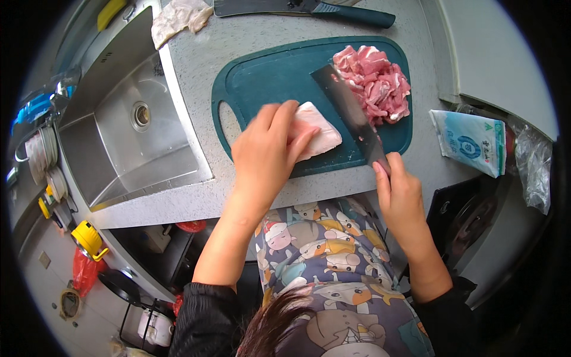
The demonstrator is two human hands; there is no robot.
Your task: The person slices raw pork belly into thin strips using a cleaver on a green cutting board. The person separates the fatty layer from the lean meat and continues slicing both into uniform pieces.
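Note:
A dark green cutting board (267, 77) lies on the counter in front of me. My left hand (267, 140) is closed over the left side of a pale, fatty piece of meat (320, 132) near the board's front edge. In my right hand (397, 189) is the handle of a cleaver (345, 104), most of it covered by my fingers. Its broad dark blade slants across the board, between the piece of meat and a heap of sliced pink meat (377, 83). The blade's far end is beside the heap; I cannot tell whether they touch.
A steel sink (128, 128) is set into the counter at left. Beyond the board lie a second knife (351, 13) and a crumpled pale cloth or bag (180, 21). A blue-and-white packet (470, 141) and clear plastic (533, 160) are at right.

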